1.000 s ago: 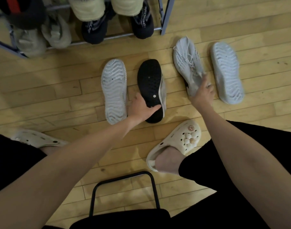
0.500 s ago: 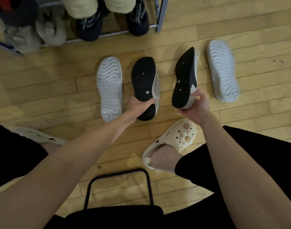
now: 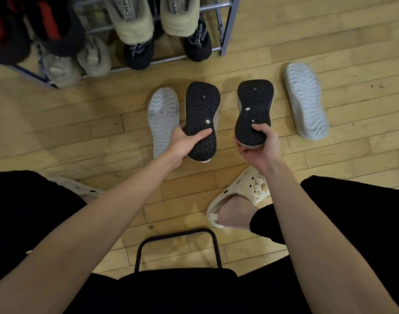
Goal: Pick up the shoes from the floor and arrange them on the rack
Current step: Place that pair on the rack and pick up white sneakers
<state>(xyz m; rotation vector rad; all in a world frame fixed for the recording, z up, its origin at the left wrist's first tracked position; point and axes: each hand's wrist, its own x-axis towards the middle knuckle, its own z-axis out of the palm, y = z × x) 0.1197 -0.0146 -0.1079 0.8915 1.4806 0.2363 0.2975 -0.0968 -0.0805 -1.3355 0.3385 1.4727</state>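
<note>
black-soled shoes [image 3: 201,118], 1 in each of 2 hands [image 3: 182,143]

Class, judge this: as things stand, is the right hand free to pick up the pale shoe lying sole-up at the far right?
Probably not: the right hand already grips a black-soled shoe. The floor path to the pale shoe looks open.
</note>
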